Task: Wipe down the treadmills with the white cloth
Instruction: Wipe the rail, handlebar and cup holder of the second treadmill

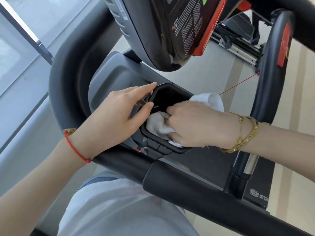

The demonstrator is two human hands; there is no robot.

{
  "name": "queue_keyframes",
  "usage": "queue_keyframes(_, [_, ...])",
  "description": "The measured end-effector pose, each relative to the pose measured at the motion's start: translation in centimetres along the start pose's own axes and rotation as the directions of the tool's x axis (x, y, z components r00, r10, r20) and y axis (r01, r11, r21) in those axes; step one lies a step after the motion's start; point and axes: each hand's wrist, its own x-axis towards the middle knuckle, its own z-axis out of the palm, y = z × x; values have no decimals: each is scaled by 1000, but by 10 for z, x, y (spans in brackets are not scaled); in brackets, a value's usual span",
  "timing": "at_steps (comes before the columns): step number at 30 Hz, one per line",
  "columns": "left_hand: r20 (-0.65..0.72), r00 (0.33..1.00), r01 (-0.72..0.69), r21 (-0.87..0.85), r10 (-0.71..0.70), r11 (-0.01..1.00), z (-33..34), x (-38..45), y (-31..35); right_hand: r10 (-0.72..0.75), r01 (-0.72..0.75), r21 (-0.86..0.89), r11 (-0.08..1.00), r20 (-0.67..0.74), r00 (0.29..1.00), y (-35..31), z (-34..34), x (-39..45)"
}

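Observation:
The white cloth is bunched inside a black square cup holder on the treadmill's grey console tray. My right hand is shut on the cloth and presses it into the holder; another fold of the cloth sticks out behind the hand. My left hand rests on the holder's left rim with fingers spread, thumb on the rim edge, holding nothing. The treadmill's black padded handlebar runs across in front of me.
The black console with a red-edged panel hangs just above the tray. A curved black side handle stands at the right, with a thin red cord running from it. Another machine sits on the floor beyond. A window frame is at the left.

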Motion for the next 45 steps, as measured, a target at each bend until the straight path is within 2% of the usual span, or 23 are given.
queue_keyframes(4, [-13, 1000, 2, -7, -2, 1000, 0, 0, 1, 67, -34, 149, 988, -222, 973, 0, 6, -17])
queue_keyframes(7, [-17, 1000, -8, -6, 8, 1000, 1, 0, 0, 201, -90, 348, 933, -300, 932, -3, 5, -28])
queue_keyframes(10, [-22, 999, -26, -3, 26, 1000, 0, 0, -2, 238, -77, 376, 924, -405, 883, -7, 9, -22])
queue_keyframes(13, [-21, 999, -33, -14, 33, 999, 0, 0, -2, 184, 7, 386, 923, -455, 871, -6, 13, -17])
queue_keyframes(16, [-21, 999, -31, -21, 31, 999, 1, 0, -3, 58, 84, 315, 945, -415, 908, -4, 14, -11])
queue_keyframes(19, [-16, 1000, -19, -10, 19, 1000, 1, 2, -4, -39, 106, 205, 973, -306, 951, -1, 11, -2])
queue_keyframes(22, [-7, 1000, -16, -5, 16, 1000, 1, 2, -4, -27, 59, 124, 991, -246, 969, -1, 12, 2])
queue_keyframes(25, [-5, 1000, -9, -9, 9, 1000, 1, 1, -5, 0, 21, 74, 997, -278, 960, -5, 13, 4])
queue_keyframes(29, [4, 1000, -8, -1, 8, 1000, 0, 1, -4, 121, -118, 29, 993, -117, 986, -6, 9, 5])
queue_keyframes(32, [9, 1000, -12, -2, 12, 1000, -1, 0, -3, 104, -106, -18, 994, -78, 991, -6, 8, 4])
queue_keyframes(35, [13, 1000, -16, -4, 16, 1000, 0, -1, -4, 116, -115, 43, 992, -5, 993, -7, 2, 2])
queue_keyframes(40, [10, 1000, -15, -22, 15, 1000, -1, 0, -4, 57, -55, 234, 971, 0, 998, -3, -7, -7])
queue_keyframes(41, [9, 1000, -17, -20, 17, 1000, -1, 0, -4, 62, -55, 291, 955, -15, 998, -3, -8, -10])
queue_keyframes(45, [7, 999, -33, -4, 33, 999, -2, 0, -2, 160, -45, 434, 900, -233, 959, -8, -2, -19])
